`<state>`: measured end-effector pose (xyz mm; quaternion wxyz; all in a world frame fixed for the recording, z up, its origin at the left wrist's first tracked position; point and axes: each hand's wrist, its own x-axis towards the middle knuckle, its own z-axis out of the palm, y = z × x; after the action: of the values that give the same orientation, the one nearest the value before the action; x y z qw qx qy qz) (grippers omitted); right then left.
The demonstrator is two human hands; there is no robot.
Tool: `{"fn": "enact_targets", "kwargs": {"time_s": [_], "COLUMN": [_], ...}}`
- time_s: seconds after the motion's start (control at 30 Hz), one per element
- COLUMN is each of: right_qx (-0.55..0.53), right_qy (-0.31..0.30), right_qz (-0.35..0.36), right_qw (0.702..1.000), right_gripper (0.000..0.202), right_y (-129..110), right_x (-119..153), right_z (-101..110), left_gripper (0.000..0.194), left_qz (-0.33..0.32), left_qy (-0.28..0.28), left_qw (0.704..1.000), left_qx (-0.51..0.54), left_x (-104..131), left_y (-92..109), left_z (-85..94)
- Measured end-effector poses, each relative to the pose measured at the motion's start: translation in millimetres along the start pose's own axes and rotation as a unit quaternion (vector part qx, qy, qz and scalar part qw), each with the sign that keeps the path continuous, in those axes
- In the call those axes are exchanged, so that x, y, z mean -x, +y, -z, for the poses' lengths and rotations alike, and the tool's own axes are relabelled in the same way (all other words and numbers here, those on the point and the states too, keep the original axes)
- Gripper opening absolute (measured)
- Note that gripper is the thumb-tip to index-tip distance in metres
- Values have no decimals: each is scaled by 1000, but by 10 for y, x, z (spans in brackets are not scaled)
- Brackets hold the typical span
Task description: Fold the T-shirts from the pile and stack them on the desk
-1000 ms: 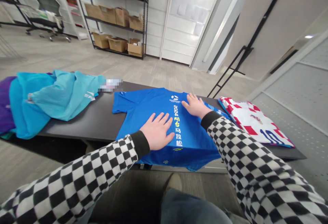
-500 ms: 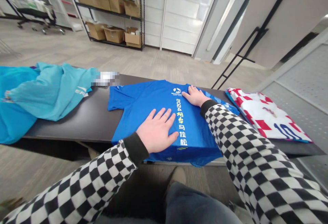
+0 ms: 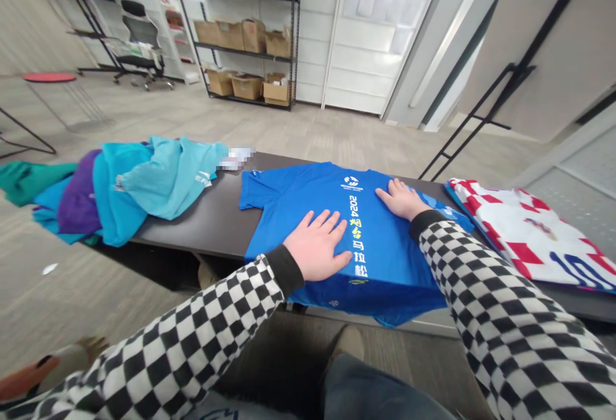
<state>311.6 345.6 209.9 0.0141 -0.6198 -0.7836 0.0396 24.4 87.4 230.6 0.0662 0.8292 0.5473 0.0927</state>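
A blue T-shirt (image 3: 298, 195) with white and yellow lettering lies spread on the dark table (image 3: 197, 231), its lower part hanging over the near edge. My left hand (image 3: 318, 245) rests flat on the middle of the shirt, fingers spread, just left of the lettering. Higher up, my right hand (image 3: 400, 199) lies palm down near the shirt's shoulder, beside the round logo, with its fingers extended. Neither hand grips the fabric. Part of the patterned far-right sleeve shows beyond my right wrist.
To the right lies a folded red-and-white checkered jersey (image 3: 534, 234) on other folded cloth. A loose heap of turquoise, purple and green clothes (image 3: 125, 183) covers the table's left end. Beyond the floor stand a shelf with cardboard boxes (image 3: 248, 86) and an office chair (image 3: 139, 42).
The view has swung left and up, so the table appears shifted right and more of the clothes heap shows. Both hands stay in nearly the same places on the shirt.
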Motion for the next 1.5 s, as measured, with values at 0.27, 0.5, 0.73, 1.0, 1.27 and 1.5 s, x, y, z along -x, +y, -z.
{"fn": "enact_targets", "kwargs": {"time_s": [0.27, 0.5, 0.73, 1.0, 1.27, 1.5], "right_qx": [4, 49, 181, -45, -57, -204], "right_qy": [-2, -31, 43, 36, -5, -12], "right_qz": [-4, -6, 112, 278, 159, 103], "right_qw": [1000, 998, 976, 959, 986, 973], "right_gripper": [101, 95, 57, 39, 47, 4], "right_y": [17, 77, -1164, -3961, -4496, -4285], "right_x": [-71, -120, -126, 76, 100, -93], "right_z": [1, 35, 775, 734, 172, 307], "left_gripper": [62, 39, 52, 94, 53, 21], "left_qz": [7, 277, 389, 403, 301, 320], "left_qy": [37, 261, 206, 196, 228, 255], "left_qw": [999, 877, 752, 728, 740, 764], "left_qx": [5, 294, 491, 519, 556, 499], "left_x": [948, 2712, 2732, 2024, 1743, 1716], "left_y": [-438, -428, -116, -323, -164, -283], "left_z": [384, -353, -802, -847, -1160, -1258]}}
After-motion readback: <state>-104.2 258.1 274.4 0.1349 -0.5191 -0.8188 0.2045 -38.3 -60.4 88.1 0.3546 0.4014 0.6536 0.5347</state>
